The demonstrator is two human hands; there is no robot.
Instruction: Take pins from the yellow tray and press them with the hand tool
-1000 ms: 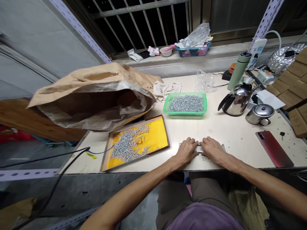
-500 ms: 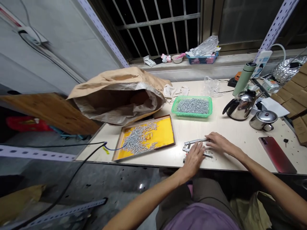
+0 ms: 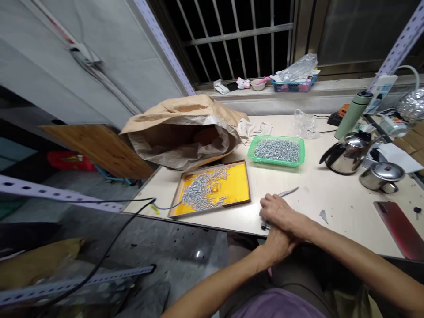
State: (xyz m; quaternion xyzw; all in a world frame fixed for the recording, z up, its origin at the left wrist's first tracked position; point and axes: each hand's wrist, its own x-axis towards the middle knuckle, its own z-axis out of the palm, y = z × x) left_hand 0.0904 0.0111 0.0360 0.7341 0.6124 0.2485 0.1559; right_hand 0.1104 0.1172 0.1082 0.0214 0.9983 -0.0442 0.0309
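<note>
At the table's front edge, my right hand lies over a plier-like metal tool, its fingers curled around it. One grey handle of the tool sticks out beyond the hand, and a dark end shows below the fingers. My left hand is just under my right hand and wrist, at the table edge; its fingers are hidden. To the left, a shallow tray with a yellow bottom holds a heap of small metal pins or screws. Behind, a green plastic basket is filled with similar small metal pieces.
A large open paper sack stands behind the tray. On the right are a steel kettle, a lidded steel cup, a green flask and a red phone. A small grey scrap lies near my right forearm.
My right hand has moved from the tool's handle onto its body. My left hand has come off the tool toward the table edge, under the right. The view has shifted left.
</note>
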